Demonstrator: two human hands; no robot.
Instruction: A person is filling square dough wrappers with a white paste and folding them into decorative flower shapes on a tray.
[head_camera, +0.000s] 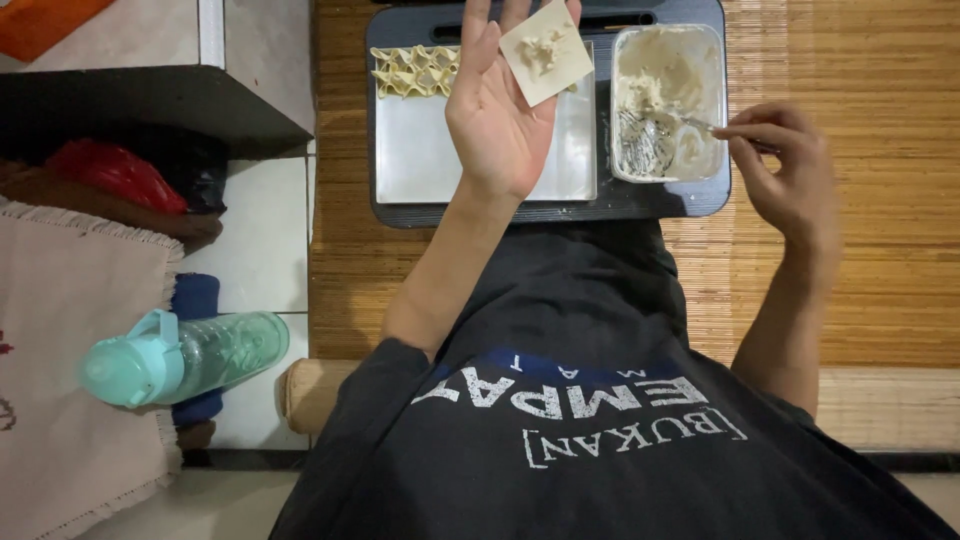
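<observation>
Dumpling wrapper (545, 50): a pale square sheet lying flat on the fingers of the left hand (497, 115), with a small lump of pale filling at its centre. The left hand is open, palm up, fingers extended, held above the far half of the dark tray (480, 212). The wrapper rests on the hand only and does not touch the tray.

Right hand (790, 175): closed in a pinch on the handle of a metal fork (665, 135). The handle shows just beside the fingertips; the tines lie inside the clear rectangular container (668, 100), in the pale filling that covers most of its bottom. The hand itself sits off the right edge of the tray, above the woven mat (850, 270).

Tray contents: a white flat board (430, 150) fills the left and middle part; the container stands at the right edge. A row of folded dumplings (412, 72) lies at the far left corner of the board, packed close together. The near part of the board is bare.

Surroundings: the tray sits on the woven mat on the floor. To the left, on the tiled floor (265, 240), a teal water bottle (180, 355) lies on its side, touching a fringed cloth (70, 330). A red bag (115, 170) sits under a dark shelf (150, 100). The person's dark shirt fills the near centre of the view.
</observation>
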